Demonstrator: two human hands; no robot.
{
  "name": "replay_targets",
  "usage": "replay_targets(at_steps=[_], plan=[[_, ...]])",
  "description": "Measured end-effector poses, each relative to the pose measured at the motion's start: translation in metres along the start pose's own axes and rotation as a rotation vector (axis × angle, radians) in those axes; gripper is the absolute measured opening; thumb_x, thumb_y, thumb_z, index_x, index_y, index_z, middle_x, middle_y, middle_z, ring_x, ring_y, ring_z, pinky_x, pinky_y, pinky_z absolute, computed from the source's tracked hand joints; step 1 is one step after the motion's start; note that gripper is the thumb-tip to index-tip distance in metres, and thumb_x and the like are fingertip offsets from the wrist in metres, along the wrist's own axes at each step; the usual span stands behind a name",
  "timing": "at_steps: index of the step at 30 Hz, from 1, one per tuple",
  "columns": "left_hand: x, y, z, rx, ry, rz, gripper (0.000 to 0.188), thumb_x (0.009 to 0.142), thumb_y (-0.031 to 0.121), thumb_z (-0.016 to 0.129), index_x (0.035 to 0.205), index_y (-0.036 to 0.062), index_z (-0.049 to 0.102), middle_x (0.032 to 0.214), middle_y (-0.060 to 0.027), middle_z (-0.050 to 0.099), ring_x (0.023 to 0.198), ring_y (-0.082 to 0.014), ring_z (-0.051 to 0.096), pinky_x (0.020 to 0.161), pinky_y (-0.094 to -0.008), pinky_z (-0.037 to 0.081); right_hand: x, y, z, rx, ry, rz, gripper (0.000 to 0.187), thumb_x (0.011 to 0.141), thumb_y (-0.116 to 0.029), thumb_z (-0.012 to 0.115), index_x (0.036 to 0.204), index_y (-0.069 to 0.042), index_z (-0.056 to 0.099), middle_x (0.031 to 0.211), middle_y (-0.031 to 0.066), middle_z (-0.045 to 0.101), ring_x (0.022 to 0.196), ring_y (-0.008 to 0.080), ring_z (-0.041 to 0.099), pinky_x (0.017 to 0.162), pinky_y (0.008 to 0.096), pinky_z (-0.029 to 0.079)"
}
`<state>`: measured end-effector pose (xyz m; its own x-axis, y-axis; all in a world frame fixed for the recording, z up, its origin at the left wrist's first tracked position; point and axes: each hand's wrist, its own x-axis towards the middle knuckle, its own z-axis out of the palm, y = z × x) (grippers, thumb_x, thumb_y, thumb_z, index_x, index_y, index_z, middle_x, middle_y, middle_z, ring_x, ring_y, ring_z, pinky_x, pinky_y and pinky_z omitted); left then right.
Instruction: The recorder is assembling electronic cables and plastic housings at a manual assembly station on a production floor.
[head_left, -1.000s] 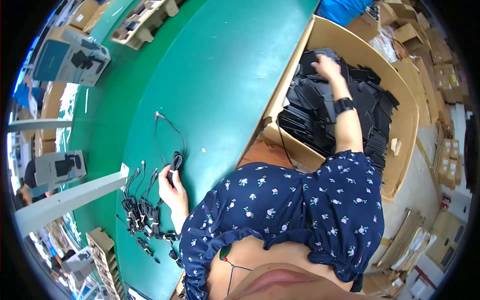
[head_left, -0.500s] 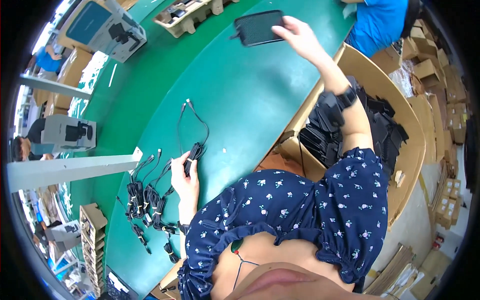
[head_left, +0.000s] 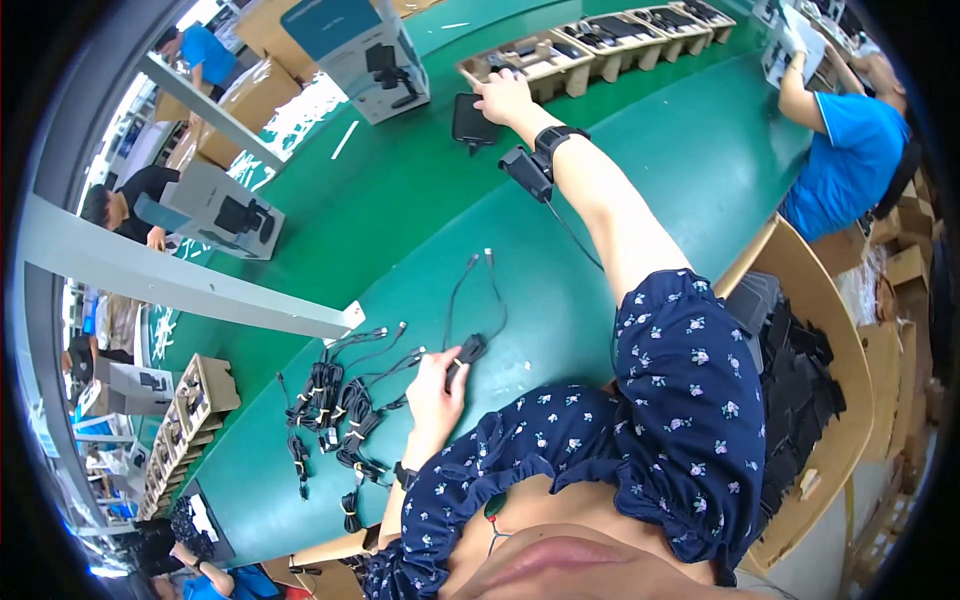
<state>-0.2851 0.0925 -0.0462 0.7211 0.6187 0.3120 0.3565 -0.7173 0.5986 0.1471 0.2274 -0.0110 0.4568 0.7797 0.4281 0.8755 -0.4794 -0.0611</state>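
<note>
At the near side of the green table, my left hand [head_left: 436, 394] is closed round a coiled black cable [head_left: 470, 350], whose two loose plug ends stretch away across the surface. Several more bundled black cables [head_left: 322, 395] lie just to its left. My right arm is stretched far out, and the right hand [head_left: 507, 98] is at the near end of a moulded tray [head_left: 572, 78]. A flat black rectangular panel [head_left: 473, 122] with a small tab meets that hand on its thumb side. The hand covers part of the grip. A black device on a cord [head_left: 527, 172] sits by my right wrist.
To my right stands a large carton [head_left: 850, 400] full of black flat parts. A grey post [head_left: 190, 280] crosses on the left. Printed boxes [head_left: 375, 70] stand beyond the table. A co-worker in blue [head_left: 850, 150] works at the far right, near another stretch of green surface.
My right hand has carried the black panel left and farther out to the tray, and the panel has turned. My left hand still holds the cable. The view has shifted.
</note>
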Motion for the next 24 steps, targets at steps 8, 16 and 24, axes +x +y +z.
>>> replay_targets(at_steps=[8, 16, 24], plan=[[0.001, -0.002, 0.000, -0.072, 0.022, 0.000, 0.027, 0.075, 0.009, 0.068, 0.100, 0.0067, 0.062, 0.083, -0.0119, 0.057, 0.073, -0.0291, 0.058, 0.066, -0.0327, 0.047, -0.008, -0.039, -0.003, 0.120, 0.093, 0.119, 0.026, 0.084, -0.028, 0.056, 0.100, -0.007, 0.058, 0.096, 0.0108, 0.058, 0.094, 0.0284, 0.058, 0.078, 0.0513, 0.040], [0.005, 0.001, -0.003, -0.098, 0.007, -0.013, 0.025, 0.075, 0.009, 0.067, 0.100, 0.0059, 0.062, 0.082, -0.0107, 0.057, 0.073, -0.0268, 0.058, 0.066, -0.0311, 0.047, -0.061, -0.138, -0.040, 0.510, -0.147, -0.218, 0.030, 0.085, -0.032, 0.054, 0.105, -0.010, 0.061, 0.102, 0.0137, 0.061, 0.097, 0.0300, 0.059, 0.081, 0.0495, 0.041], [0.000, 0.002, -0.005, -0.110, -0.020, 0.060, 0.024, 0.078, 0.016, 0.067, 0.100, 0.0104, 0.061, 0.086, -0.0056, 0.057, 0.072, -0.0244, 0.061, 0.061, -0.0328, 0.049, -0.060, -0.139, -0.119, 0.709, 0.098, -0.185, 0.027, 0.085, -0.025, 0.052, 0.110, -0.016, 0.055, 0.086, 0.0112, 0.065, 0.077, 0.0281, 0.064, 0.066, 0.0394, 0.049]])
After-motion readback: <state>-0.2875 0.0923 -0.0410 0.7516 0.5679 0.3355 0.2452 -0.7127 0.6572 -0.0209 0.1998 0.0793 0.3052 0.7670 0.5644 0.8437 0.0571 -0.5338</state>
